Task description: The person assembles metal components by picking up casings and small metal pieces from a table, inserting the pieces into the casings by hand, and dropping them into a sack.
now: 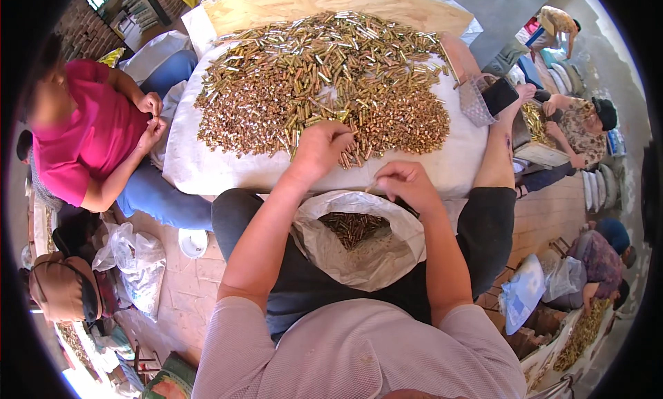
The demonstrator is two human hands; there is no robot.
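Observation:
A large heap of slim brass-coloured tubes point(331, 50), which look like cartridge cases, covers the white-clothed table point(188, 154). Small copper-coloured, bullet-like pieces point(242, 123) lie along its near side. My left hand point(321, 149) reaches over the heap's near edge with fingers curled; whatever they hold is hidden. Close by, above the bag's far rim, my right hand point(409, 183) pinches a small brass-coloured piece point(371, 188) between thumb and finger. In my lap an open white sack point(342, 264) contains many dark, copper-toned slim pieces point(351, 228).
A wooden board point(331, 7) borders the table's far side. On the left sits a person in a pink shirt point(103, 133), hands together. A woven basket point(476, 99) and dark phone point(498, 95) are at the right corner. A white bucket point(193, 243) stands on the floor.

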